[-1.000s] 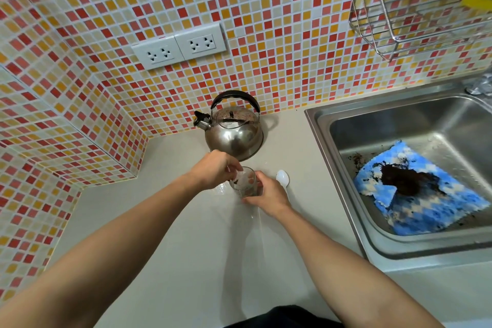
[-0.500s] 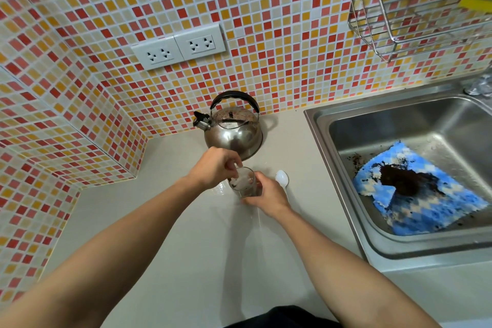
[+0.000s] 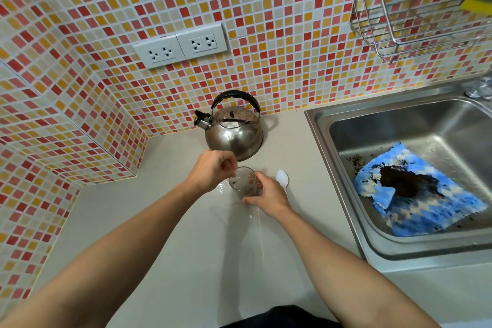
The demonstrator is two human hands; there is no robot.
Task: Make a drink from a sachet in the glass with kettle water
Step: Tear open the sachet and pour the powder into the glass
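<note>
A small clear glass (image 3: 242,182) stands on the counter with dark powder specks inside. My right hand (image 3: 267,196) grips it from the right side. My left hand (image 3: 213,171) hovers at the glass's left rim, fingers curled, pinching what looks like a small pale sachet (image 3: 238,175) tipped into the mouth of the glass; most of the sachet is hidden. The steel kettle (image 3: 234,133) with a black handle sits just behind the glass, spout pointing left. A white plastic spoon (image 3: 282,178) lies on the counter right of my right hand.
The steel sink (image 3: 319,125) is on the right, with a blue-and-white cloth (image 3: 431,202) stained by dark grounds. A wire rack (image 3: 399,29) with a sponge hangs above it. Wall sockets (image 3: 181,48) sit above the kettle. Tiled walls close off the counter (image 3: 165,234) at left and back.
My left hand's fingers have shifted slightly over the glass rim, and the pale sachet now reaches into the glass. My right hand and the glass stay put.
</note>
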